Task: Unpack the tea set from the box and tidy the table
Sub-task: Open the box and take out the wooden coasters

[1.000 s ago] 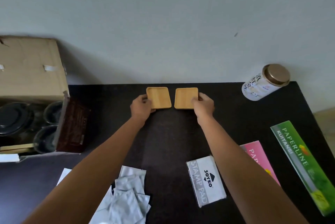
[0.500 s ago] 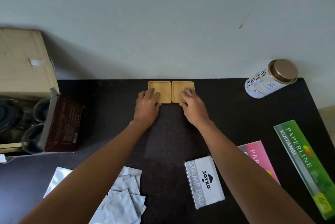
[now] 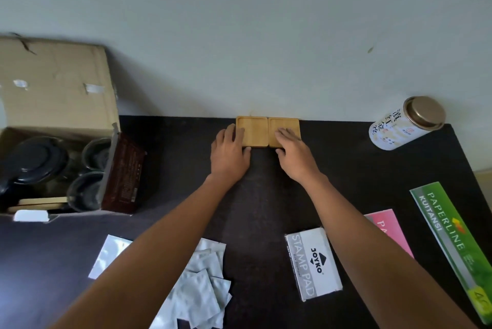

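While the black table (image 3: 266, 195) is taking up most of the view, the cardboard box (image 3: 53, 94) is sitting open at its left end, dark teaware inside. Both wooden coasters (image 3: 255, 128) are lying edge to edge against the wall. Left hand (image 3: 230, 154) and right hand (image 3: 295, 151) are resting flat, fingers spread, gripping nothing.

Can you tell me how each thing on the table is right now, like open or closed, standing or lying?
Cardboard box: open, dark tea pieces inside.
Left coaster: flat, edge against the right coaster.
Right coaster: flat, by the wall.
Left hand: flat, fingers on left coaster.
Right hand: flat, fingers on right coaster.
Tin: lid on.
Stamp pad: closed, flat.
Packets: loose pile.
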